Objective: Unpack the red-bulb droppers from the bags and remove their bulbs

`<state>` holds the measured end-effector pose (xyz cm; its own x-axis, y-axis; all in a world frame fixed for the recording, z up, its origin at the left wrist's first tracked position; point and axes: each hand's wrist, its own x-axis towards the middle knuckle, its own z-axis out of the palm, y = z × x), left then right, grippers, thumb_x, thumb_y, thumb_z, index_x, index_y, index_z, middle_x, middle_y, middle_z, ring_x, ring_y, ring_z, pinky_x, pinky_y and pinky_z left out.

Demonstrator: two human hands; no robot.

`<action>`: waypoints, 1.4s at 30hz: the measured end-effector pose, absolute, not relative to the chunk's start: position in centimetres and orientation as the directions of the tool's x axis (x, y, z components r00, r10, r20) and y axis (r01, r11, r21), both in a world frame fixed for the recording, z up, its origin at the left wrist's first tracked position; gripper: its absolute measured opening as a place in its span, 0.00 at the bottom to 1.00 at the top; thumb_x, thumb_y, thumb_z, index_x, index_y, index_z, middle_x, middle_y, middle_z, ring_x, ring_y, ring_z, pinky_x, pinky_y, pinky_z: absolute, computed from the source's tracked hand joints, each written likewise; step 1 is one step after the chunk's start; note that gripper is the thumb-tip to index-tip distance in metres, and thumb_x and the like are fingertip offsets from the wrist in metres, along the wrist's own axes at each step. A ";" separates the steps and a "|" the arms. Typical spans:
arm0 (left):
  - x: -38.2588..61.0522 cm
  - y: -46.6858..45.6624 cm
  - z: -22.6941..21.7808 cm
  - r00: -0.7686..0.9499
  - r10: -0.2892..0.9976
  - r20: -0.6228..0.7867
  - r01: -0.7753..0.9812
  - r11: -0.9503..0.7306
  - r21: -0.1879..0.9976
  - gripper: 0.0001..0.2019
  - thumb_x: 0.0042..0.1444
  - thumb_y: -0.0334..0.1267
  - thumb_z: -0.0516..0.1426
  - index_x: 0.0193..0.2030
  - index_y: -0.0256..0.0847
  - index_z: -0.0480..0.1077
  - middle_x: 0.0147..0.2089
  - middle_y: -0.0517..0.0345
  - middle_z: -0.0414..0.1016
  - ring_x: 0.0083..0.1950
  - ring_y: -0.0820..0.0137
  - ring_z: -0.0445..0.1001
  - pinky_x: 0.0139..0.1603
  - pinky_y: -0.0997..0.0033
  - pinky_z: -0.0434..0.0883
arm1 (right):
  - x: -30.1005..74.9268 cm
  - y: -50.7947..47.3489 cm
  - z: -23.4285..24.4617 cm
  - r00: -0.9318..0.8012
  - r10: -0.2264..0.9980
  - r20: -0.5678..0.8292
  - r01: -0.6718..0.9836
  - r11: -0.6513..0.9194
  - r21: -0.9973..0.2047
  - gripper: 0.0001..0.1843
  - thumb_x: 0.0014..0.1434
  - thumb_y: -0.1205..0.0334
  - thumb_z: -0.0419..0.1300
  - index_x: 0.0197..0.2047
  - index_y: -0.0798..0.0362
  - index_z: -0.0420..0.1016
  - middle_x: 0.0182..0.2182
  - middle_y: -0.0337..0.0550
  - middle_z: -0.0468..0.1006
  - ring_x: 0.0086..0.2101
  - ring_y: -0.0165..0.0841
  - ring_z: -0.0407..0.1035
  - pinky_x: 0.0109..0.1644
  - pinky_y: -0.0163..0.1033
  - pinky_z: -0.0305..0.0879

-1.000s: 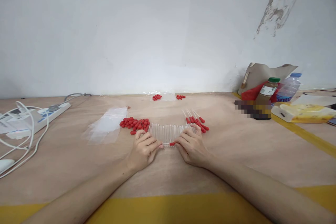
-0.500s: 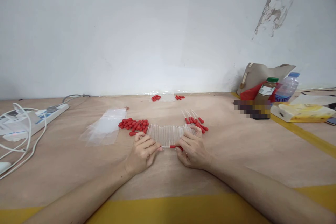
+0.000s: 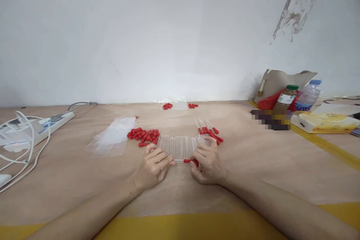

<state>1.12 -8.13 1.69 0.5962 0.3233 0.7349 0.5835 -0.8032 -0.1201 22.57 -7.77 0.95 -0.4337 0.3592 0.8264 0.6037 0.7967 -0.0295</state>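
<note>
Between my hands lies a thin glass dropper tube (image 3: pixel 179 161), held level, with a red rubber bulb (image 3: pixel 186 161) on its right end. My left hand (image 3: pixel 154 165) pinches the tube's left part, which the fingers hide. Closed around the bulb, my right hand (image 3: pixel 208 163) covers most of it. Just beyond the fingers, a row of clear glass tubes (image 3: pixel 174 146) lies side by side. A pile of loose red bulbs (image 3: pixel 143 134) sits past my left hand. Several droppers with red bulbs (image 3: pixel 208 131) lie past my right hand.
Clear plastic bags (image 3: pixel 114 135) lie to the left, near a power strip (image 3: pixel 60 122) with white cables (image 3: pixel 33 146). Small groups of red bulbs (image 3: pixel 168 106) lie by the wall. To the right stand a green-capped bottle (image 3: pixel 287 99), a water bottle (image 3: pixel 308 95) and a tissue pack (image 3: pixel 323 122).
The view has tilted slightly, so everything sits a little lower. My right hand and the bulb have shifted slightly to the right. Both hands keep their grips.
</note>
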 end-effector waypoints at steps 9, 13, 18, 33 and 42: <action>1.0 -8.2 1.6 0.604 0.342 0.719 0.597 -0.793 -0.124 0.04 0.54 0.29 0.53 0.34 0.40 0.68 0.25 0.61 0.71 0.29 0.73 0.65 0.40 0.63 0.57 | 22.6 -7.9 1.1 -0.410 0.408 0.816 0.582 0.806 -0.110 0.04 0.44 0.67 0.50 0.22 0.53 0.63 0.15 0.32 0.62 0.22 0.26 0.57 0.50 0.48 0.47; 0.8 -8.2 1.7 0.596 0.339 0.728 0.597 -0.794 -0.119 0.05 0.54 0.29 0.53 0.35 0.41 0.68 0.26 0.61 0.71 0.29 0.73 0.65 0.41 0.63 0.57 | 22.9 -7.9 1.2 -0.430 0.429 0.794 0.567 0.813 -0.132 0.04 0.46 0.66 0.51 0.24 0.53 0.65 0.16 0.32 0.64 0.24 0.27 0.59 0.51 0.49 0.45; 0.6 -7.9 1.9 0.578 0.363 0.731 0.625 -0.773 -0.110 0.03 0.54 0.32 0.55 0.34 0.41 0.69 0.25 0.61 0.71 0.30 0.72 0.65 0.41 0.63 0.57 | 23.1 -7.8 1.3 -0.483 0.454 0.749 0.574 0.810 -0.120 0.07 0.50 0.59 0.54 0.31 0.52 0.69 0.23 0.35 0.71 0.30 0.30 0.62 0.54 0.50 0.42; -1.2 -6.8 1.8 0.413 0.459 0.787 0.705 -0.708 0.042 0.05 0.56 0.33 0.53 0.33 0.40 0.71 0.27 0.60 0.71 0.29 0.73 0.67 0.37 0.67 0.62 | 26.1 -6.0 1.1 -0.219 0.464 0.858 0.683 0.701 -0.205 0.06 0.55 0.63 0.57 0.27 0.52 0.72 0.22 0.37 0.72 0.27 0.28 0.64 0.46 0.44 0.54; -2.8 -4.3 1.7 0.211 0.572 0.793 0.788 -0.579 0.208 0.14 0.58 0.33 0.48 0.49 0.39 0.67 0.37 0.54 0.70 0.37 0.70 0.70 0.35 0.71 0.69 | 30.0 -2.0 1.7 0.199 0.791 0.578 0.534 0.407 -0.741 0.16 0.53 0.58 0.53 0.42 0.56 0.74 0.33 0.46 0.70 0.27 0.29 0.66 0.30 0.36 0.64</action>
<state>-2.80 -4.30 1.75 0.2106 0.5715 0.7931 0.7882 -0.5792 0.2081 29.96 -1.99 1.70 0.1989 0.7914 0.5780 0.5344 0.4068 -0.7409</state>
